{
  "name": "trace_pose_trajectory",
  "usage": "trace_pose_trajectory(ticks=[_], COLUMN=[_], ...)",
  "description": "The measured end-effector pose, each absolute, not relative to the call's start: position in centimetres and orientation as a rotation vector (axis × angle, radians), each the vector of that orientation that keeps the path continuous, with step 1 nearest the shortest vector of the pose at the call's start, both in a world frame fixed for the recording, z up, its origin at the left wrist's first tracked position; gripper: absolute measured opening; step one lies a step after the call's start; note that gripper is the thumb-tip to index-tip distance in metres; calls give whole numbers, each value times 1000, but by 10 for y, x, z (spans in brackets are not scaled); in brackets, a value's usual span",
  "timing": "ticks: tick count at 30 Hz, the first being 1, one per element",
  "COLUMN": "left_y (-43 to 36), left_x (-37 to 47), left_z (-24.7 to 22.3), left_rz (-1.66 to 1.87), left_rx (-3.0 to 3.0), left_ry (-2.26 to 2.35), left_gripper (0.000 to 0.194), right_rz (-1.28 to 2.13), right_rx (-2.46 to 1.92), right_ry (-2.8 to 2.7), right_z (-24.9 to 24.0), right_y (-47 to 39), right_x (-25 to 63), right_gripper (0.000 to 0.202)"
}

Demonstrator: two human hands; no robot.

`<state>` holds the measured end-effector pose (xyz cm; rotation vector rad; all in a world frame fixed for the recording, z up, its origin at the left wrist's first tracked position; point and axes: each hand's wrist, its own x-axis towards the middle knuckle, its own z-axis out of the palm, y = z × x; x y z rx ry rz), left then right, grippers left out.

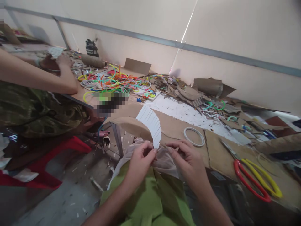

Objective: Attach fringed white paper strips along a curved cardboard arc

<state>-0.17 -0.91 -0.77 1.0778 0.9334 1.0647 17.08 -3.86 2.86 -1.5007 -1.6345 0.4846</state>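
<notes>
In front of my lap, my left hand (143,157) pinches the lower end of a curved white strip (153,124) between thumb and fingers. Crosswise lines, like slits or folds, run along this strip, and its far end stands up above the table edge. My right hand (188,161) is just to the right with thumb and fingers closed together; whatever is in them is too small to make out. Beyond the right hand a white ring (194,137) lies flat on brown cardboard (171,122). Scissors with one red and one yellow handle (252,179) rest farther right.
Colourful pipe cleaners (115,80) are heaped at the back left, and cardboard scraps (188,94) pile along the wall. Another person's arms (56,73) work at the left with a similar white strip (55,52). A red plastic stool (44,169) stands on the littered floor.
</notes>
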Motion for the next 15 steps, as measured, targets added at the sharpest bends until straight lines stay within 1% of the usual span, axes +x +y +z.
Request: trace_pose_trajectory(ticks=[8, 15], left_y=[-21, -25], left_x=[-1, 1], left_z=[-6, -3], left_rz=[978, 952], left_rx=[1254, 1331], left_ry=[975, 1006], left_gripper=[21, 23], right_rz=[771, 802], right_rx=[-1475, -1499], right_ry=[-1488, -1405], right_z=[22, 21], right_y=[-37, -39], right_x=[166, 166], right_gripper=[19, 19])
